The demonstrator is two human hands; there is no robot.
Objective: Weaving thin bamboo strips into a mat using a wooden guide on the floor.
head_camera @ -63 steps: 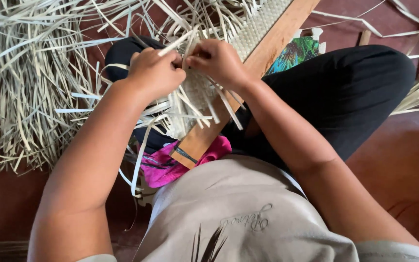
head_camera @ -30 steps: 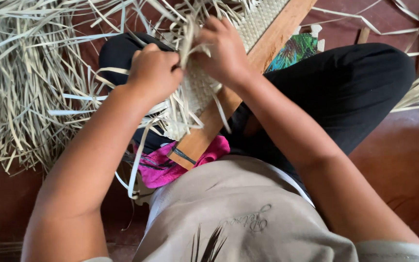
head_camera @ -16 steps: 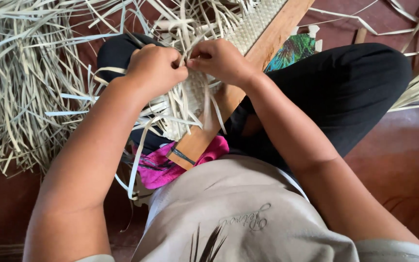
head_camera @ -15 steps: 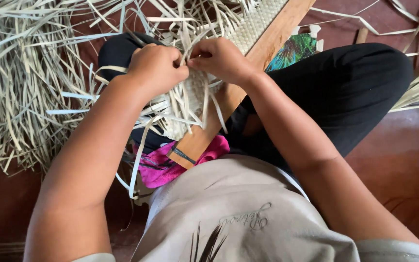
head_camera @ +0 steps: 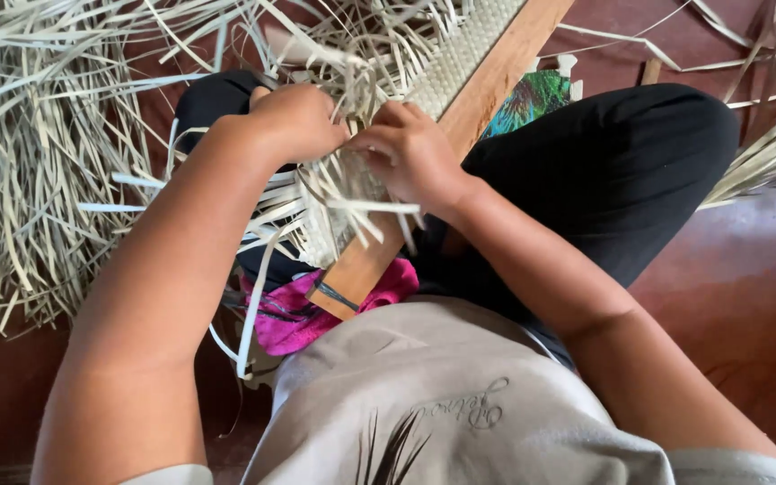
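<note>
Weaving pale strips while sitting cross-legged on a reddish floor (head_camera: 747, 296).
Loose strips (head_camera: 38, 162) are spreading left; a wooden board (head_camera: 487, 90) is lying across the lap, carrying the woven band (head_camera: 460, 58); left hand (head_camera: 294, 121) and right hand (head_camera: 410, 153) are pinching strip ends together.
</note>
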